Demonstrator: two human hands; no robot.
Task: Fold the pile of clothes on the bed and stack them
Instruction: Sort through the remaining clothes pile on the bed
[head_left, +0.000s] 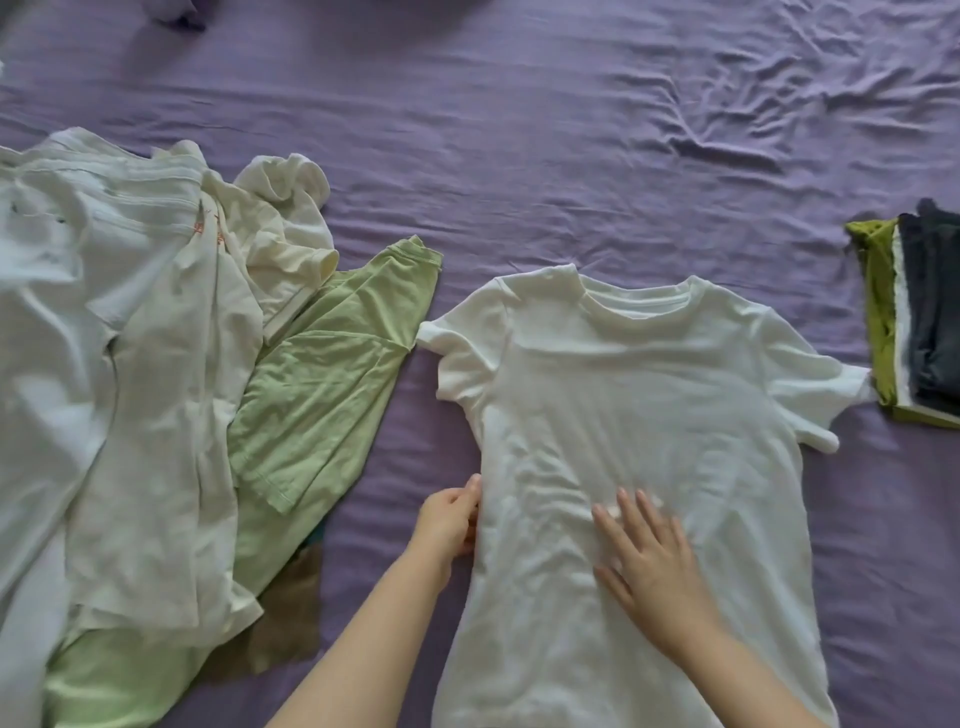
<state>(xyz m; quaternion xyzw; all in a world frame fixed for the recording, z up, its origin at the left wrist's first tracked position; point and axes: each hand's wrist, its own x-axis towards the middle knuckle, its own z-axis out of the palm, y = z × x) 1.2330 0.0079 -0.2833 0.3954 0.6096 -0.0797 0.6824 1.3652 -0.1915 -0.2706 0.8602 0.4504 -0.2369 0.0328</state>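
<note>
The right hand (655, 577) lies flat with fingers spread on the white T-shirt (623, 415), spread face-up on the purple bed sheet (571, 130), while the left hand (449, 522) pinches its side seam just beside it, and the thin, limp cloth looks best gripped at seams or shoulders.

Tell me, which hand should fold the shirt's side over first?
Probably the left hand: it already pinches the left edge of the white T-shirt, ready to lift. The right hand lies flat mid-shirt, holding it steady.
</note>
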